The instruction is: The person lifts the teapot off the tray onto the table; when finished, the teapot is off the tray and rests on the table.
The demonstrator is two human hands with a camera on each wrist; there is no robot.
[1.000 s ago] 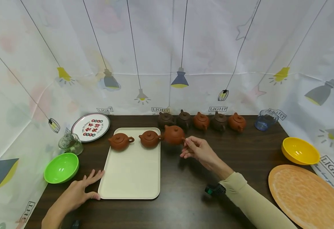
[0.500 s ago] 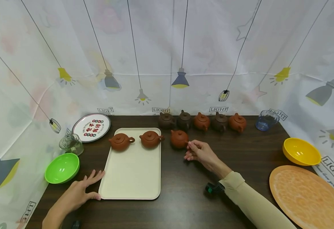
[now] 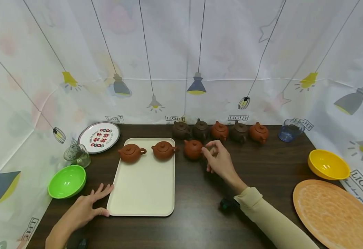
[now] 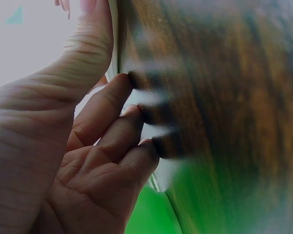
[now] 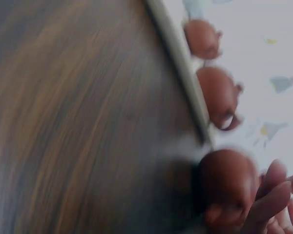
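Note:
A reddish-brown clay teapot (image 3: pixel 192 150) sits on the dark table just right of the cream tray (image 3: pixel 142 186). My right hand (image 3: pixel 221 162) is at its right side, fingertips right at the pot with fingers loosely bent; its handle is hidden in the head view. The right wrist view shows the same teapot (image 5: pixel 227 183) beside my fingers (image 5: pixel 271 202). Two similar teapots, one at the left edge (image 3: pixel 130 153) and one at the right (image 3: pixel 163 150), stand on the tray's far end. My left hand (image 3: pixel 83 209) rests with spread fingers along the tray's left edge, thumb at its near corner.
Several small dark and red-brown teapots (image 3: pixel 220 131) line the table's back edge. At left are a patterned plate (image 3: pixel 88 136), glass cup (image 3: pixel 77 155) and green bowl (image 3: pixel 67 183); at right, a blue glass (image 3: pixel 290 130), yellow bowl (image 3: pixel 328 165) and round orange-tan mat (image 3: pixel 333 214).
My right hand lowered the teapot from above the table beside the tray onto the tabletop. Its pinch on the handle has since loosened. My left hand has stayed at the tray.

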